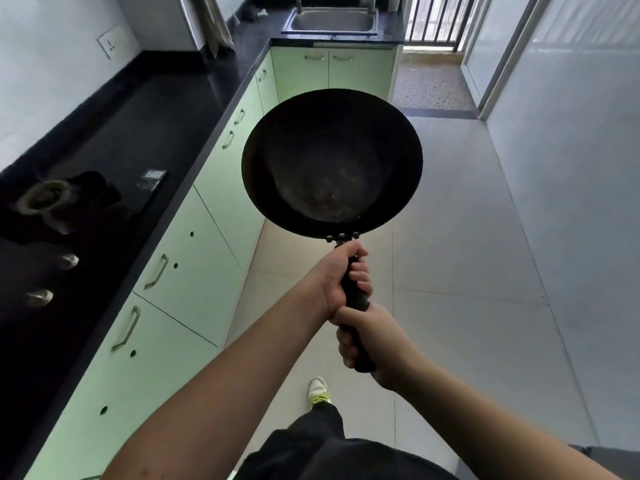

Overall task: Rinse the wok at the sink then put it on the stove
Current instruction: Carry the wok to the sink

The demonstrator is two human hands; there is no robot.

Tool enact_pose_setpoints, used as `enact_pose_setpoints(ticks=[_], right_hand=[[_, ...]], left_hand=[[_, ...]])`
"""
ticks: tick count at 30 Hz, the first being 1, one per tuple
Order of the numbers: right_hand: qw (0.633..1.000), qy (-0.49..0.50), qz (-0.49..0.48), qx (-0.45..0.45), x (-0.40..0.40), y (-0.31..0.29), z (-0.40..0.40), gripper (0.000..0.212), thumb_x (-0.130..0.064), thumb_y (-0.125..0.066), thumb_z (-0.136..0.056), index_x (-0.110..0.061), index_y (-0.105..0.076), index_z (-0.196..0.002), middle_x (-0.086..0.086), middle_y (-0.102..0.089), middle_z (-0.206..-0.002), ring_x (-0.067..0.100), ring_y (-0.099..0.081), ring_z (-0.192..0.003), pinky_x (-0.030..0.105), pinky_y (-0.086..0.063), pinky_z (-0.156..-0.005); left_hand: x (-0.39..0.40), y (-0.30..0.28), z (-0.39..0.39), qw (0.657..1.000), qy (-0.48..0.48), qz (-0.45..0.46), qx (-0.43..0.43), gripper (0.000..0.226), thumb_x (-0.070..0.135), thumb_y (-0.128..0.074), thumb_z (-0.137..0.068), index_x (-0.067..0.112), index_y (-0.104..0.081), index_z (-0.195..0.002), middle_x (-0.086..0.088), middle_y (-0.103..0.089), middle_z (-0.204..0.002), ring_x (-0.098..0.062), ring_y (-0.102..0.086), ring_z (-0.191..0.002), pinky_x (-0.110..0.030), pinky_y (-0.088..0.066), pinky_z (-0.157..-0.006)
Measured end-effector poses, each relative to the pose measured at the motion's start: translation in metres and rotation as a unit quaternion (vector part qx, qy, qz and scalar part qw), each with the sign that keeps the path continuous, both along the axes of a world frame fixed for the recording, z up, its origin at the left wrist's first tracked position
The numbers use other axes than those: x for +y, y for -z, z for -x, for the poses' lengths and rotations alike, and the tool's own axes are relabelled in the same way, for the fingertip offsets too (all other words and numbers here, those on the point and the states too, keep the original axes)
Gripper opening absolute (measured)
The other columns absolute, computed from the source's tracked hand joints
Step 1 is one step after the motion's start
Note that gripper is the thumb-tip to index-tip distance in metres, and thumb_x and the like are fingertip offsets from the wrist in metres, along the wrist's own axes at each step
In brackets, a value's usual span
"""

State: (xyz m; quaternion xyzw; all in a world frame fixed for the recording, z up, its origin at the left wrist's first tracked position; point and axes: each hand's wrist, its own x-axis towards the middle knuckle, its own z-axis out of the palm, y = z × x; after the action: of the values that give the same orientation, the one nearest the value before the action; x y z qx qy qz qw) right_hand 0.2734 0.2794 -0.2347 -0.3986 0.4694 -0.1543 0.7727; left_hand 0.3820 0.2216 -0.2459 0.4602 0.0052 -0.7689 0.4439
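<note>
A person stands in a narrow kitchen, seen from a head-worn camera looking down past both forearms. They hold a dark, round wok point(332, 161) out in front of the body, above the pale tiled floor point(467, 237), roughly level with its open bowl facing up.

Both hands share the wok's long black handle point(355, 296), probably because the pan is heavy and sticks far out. The left hand point(337, 282) grips the handle high up, just below the rivets where it meets the bowl, fingers curled tightly around it. The right hand point(372, 344) grips the lower end, nearest the body, fingers also wrapped around. The two hands touch, one stacked after the other. The bowl lies wholly beyond the fingers, away from the person.

A black countertop point(156, 109) over pale green cabinets point(221, 202) runs along the person's left. A gas burner point(43, 197) of the stove sits in it, to the wok's left and well apart. The steel sink point(332, 20) lies at the far end of the room, straight ahead and also well apart from the wok. Whether the wok is wet cannot be told, so the direction of carrying is unclear.
</note>
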Motion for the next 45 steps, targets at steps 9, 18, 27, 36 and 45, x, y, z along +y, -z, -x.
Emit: enact_pose_setpoints(ticks=[9, 18, 27, 36, 45], right_hand=[[1.0, 0.01, 0.015, 0.022, -0.103, -0.012, -0.048, 0.015, -0.004, -0.054, -0.083, -0.01, -0.044, -0.074, 0.003, -0.041, -0.051, 0.015, -0.034, -0.039, 0.023, -0.03, -0.039], [0.999, 0.025, 0.008, 0.028, -0.207, -0.007, -0.06, 0.017, -0.005, -0.055, -0.08, -0.012, -0.044, -0.069, 0.003, -0.041, -0.051, 0.015, -0.035, -0.038, 0.022, -0.031, -0.041], [0.999, 0.032, -0.006, 0.002, -0.362, 0.0, -0.053, 0.019, -0.003, -0.053, -0.082, -0.011, -0.043, -0.068, 0.004, -0.04, -0.05, 0.016, -0.034, -0.038, 0.022, -0.031, -0.039], [1.0, -0.002, -0.021, -0.016, -0.465, -0.009, -0.074, 0.018, -0.005, -0.054, -0.081, -0.012, -0.044, -0.068, 0.002, -0.04, -0.049, 0.015, -0.034, -0.037, 0.022, -0.031, -0.039], [0.999, -0.027, -0.039, -0.018, -0.553, -0.002, -0.155, 0.017, -0.004, -0.053, -0.083, -0.012, -0.045, -0.071, 0.002, -0.039, -0.05, 0.014, -0.033, -0.039, 0.022, -0.032, -0.038]], left_hand=[[-0.105, -0.007, -0.047, 1.0, -0.005, 0.005, 0.011, 0.035, 0.015, -0.049, -0.088, 0.018, -0.035, -0.056, 0.008, -0.031, -0.04, -0.006, -0.03, -0.029, -0.015, -0.028, -0.032], [-0.212, -0.003, -0.058, 1.0, 0.017, -0.009, -0.001, 0.034, 0.017, -0.049, -0.088, 0.018, -0.036, -0.056, 0.008, -0.031, -0.04, -0.007, -0.029, -0.028, -0.015, -0.027, -0.032], [-0.364, -0.004, -0.049, 0.999, 0.017, -0.031, -0.024, 0.035, 0.017, -0.047, -0.089, 0.018, -0.034, -0.056, 0.008, -0.03, -0.039, -0.007, -0.029, -0.027, -0.013, -0.027, -0.032], [-0.461, -0.016, -0.074, 0.999, -0.004, -0.039, -0.029, 0.035, 0.017, -0.045, -0.089, 0.02, -0.031, -0.057, 0.008, -0.029, -0.038, -0.006, -0.028, -0.026, -0.013, -0.026, -0.031], [-0.546, -0.001, -0.159, 0.999, -0.011, -0.032, -0.021, 0.033, 0.015, -0.043, -0.088, 0.02, -0.031, -0.058, 0.009, -0.028, -0.037, -0.006, -0.028, -0.026, -0.012, -0.025, -0.031]])
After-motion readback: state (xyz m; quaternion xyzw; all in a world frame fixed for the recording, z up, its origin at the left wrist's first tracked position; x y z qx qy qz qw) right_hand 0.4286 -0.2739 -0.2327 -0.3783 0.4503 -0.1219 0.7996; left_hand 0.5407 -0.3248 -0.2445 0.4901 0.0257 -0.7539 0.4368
